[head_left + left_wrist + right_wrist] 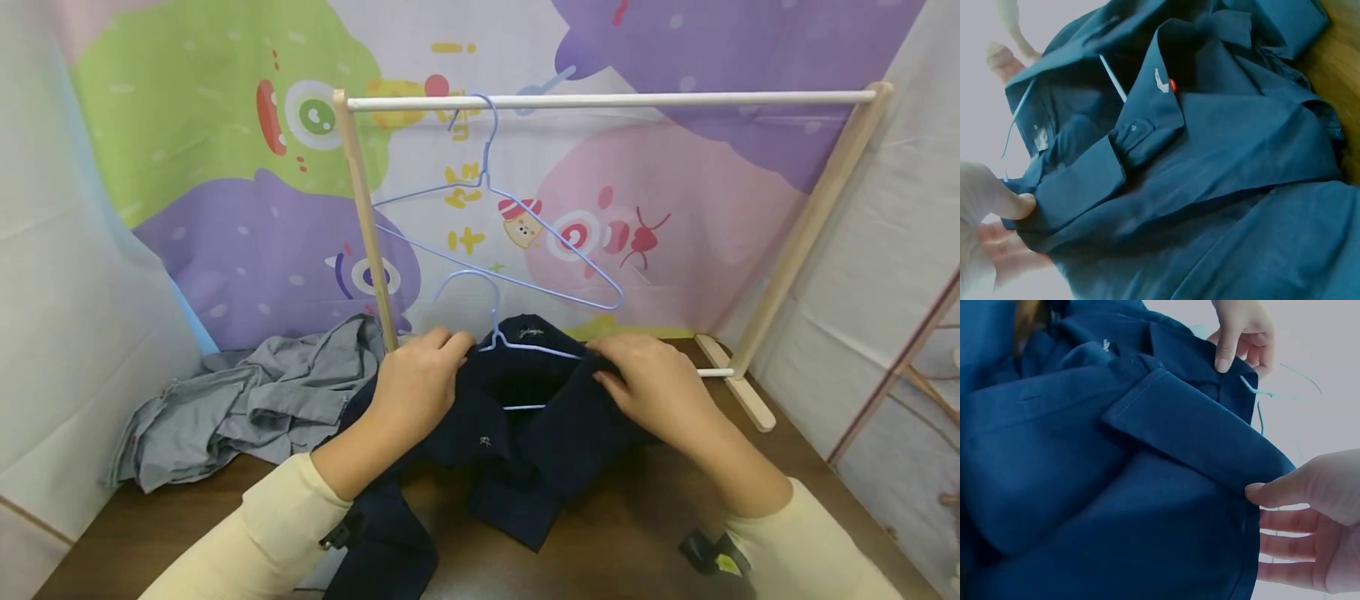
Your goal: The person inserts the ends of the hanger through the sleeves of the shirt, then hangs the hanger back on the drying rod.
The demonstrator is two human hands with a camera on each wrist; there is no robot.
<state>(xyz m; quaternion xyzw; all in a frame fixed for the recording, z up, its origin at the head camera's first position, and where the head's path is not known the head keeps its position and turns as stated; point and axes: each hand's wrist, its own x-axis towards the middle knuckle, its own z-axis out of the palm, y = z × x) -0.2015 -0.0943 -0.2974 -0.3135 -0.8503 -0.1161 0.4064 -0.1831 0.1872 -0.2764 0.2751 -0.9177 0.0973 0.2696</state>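
Observation:
A dark navy collared shirt (577, 433) is held up over the table by both hands. My left hand (420, 375) pinches its collar and shoulder on the left; in the left wrist view the thumb (1022, 206) presses on the cloth with fingers behind. On the opposite side my right hand (652, 383) pinches the collar edge, its thumb (1266, 492) on top in the right wrist view. Inside the shirt sits a light blue wire hanger (536, 347), its hook rising out of the neck opening between the hands. The shirt's lower part hangs to the tabletop.
A wooden rack with a white rail (637, 101) stands behind the shirt. From the rail hangs a bare blue hanger (555, 287). Crumpled grey clothing (262, 400) lies at the left on the brown table (615, 550). A cartoon-printed cloth (660, 183) forms the backdrop.

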